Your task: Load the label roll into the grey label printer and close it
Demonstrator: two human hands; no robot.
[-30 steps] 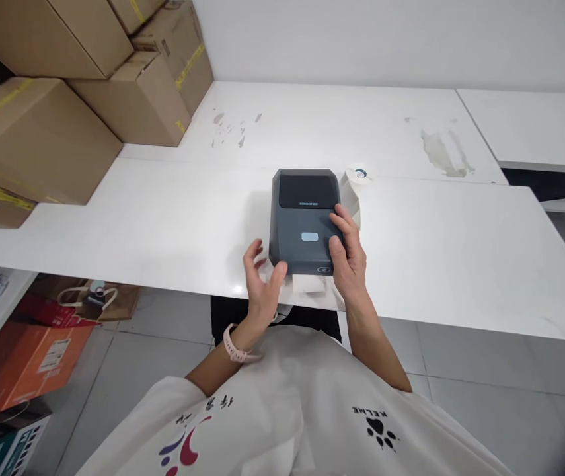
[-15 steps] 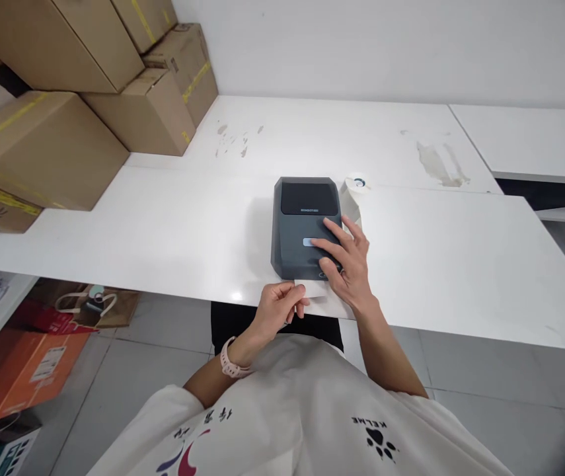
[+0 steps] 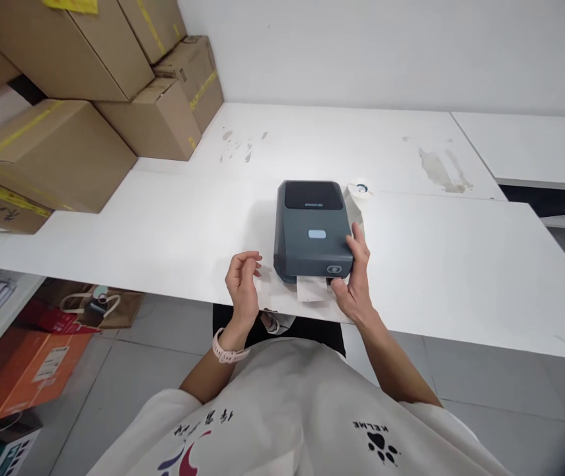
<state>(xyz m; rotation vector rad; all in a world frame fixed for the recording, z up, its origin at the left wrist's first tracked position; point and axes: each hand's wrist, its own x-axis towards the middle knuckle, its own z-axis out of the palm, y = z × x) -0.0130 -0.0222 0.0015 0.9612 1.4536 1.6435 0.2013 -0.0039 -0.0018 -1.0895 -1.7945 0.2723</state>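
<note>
A dark grey label printer (image 3: 312,228) stands on the white table, its front edge tilted up a little. My right hand (image 3: 355,277) grips its front right corner, thumb at the lower front edge and fingers along the side. From the printer's front slot a strip of white label paper (image 3: 312,289) sticks out. My left hand (image 3: 243,281) hovers left of the printer, apart from it, with fingers loosely curled and nothing visible in them. Behind the printer's right side lies a roll of white labels (image 3: 360,190), its paper running down beside the printer.
Cardboard boxes (image 3: 54,152) are stacked at the table's left end. The white table (image 3: 435,264) has stained patches near the wall (image 3: 361,53). Below on the left are an orange box (image 3: 29,370) and a paper bag (image 3: 123,311).
My left hand has let go of the paper strip and moved left. My right hand has slid from the printer's top to its front right corner, and the front edge has risen slightly.
</note>
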